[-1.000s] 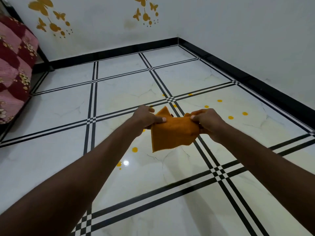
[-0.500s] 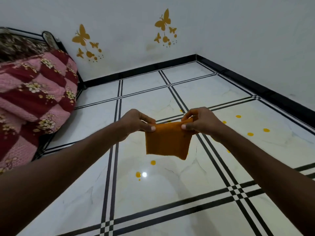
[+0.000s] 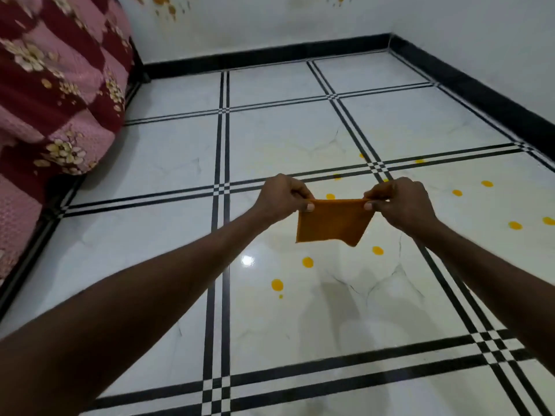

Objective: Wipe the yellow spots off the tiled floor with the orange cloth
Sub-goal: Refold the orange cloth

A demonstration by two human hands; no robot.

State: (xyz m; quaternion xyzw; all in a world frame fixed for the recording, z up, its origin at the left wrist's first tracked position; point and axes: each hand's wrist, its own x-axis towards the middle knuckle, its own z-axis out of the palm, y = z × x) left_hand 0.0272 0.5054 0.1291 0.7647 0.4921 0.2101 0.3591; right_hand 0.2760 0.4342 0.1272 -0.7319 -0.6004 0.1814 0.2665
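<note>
Orange cloth (image 3: pixel 332 222) pinched by both hands' fingers (image 3: pixel 308 207).

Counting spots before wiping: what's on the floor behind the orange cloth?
The orange cloth, held up by left hand and right hand, hides a floor patch. Yellow spots show around it; any spots behind it cannot be seen.

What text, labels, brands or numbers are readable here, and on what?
None: no words, numbers or logos show anywhere.
The orange cloth, held by the left hand and right hand, is plain.
The wall decals are blurred yellow shapes, not letters.
The blanket carries only a flower print.
</note>
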